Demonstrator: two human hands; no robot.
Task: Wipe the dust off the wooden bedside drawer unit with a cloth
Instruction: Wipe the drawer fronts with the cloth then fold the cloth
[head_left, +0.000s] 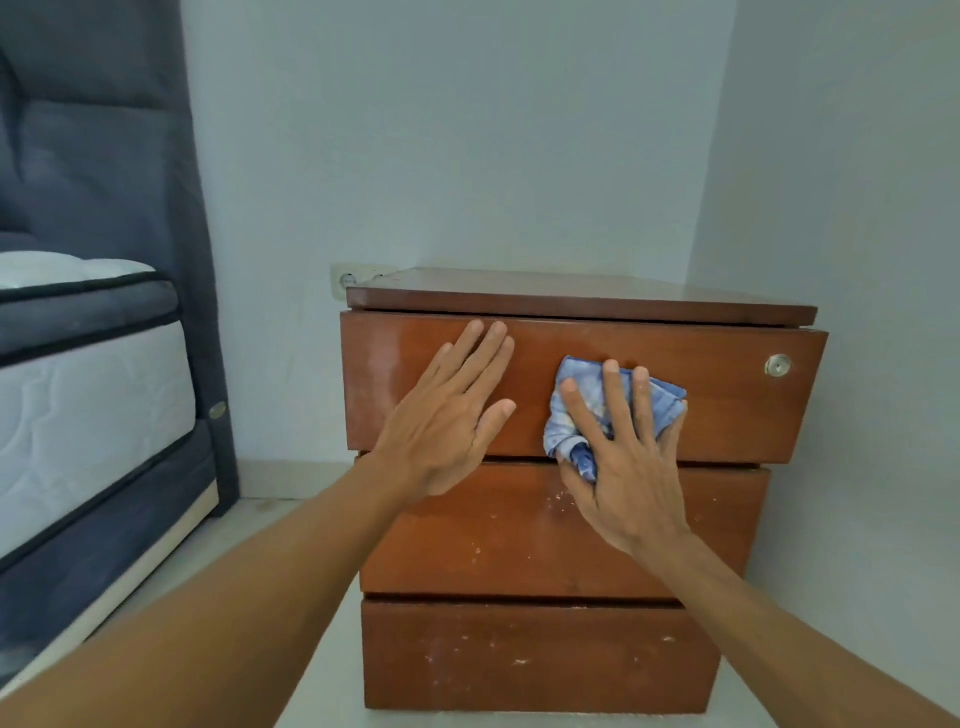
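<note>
I'm looking into a bedroom in a home: a bed (88, 405) with a quilted white mattress and padded dark headboard (104, 130) on the left, a wooden drawer unit (571, 530) beside it in the corner, a wall socket (347, 279) behind.

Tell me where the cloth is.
Head view, right of centre: the cloth is pressed against the top drawer by the right hand, left of the lock.

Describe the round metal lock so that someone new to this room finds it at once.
Find the wooden drawer unit in the corner beside the bed. On its top drawer, look right of the blue cloth. The lock is the only shiny silver disc on the brown wood.
</note>
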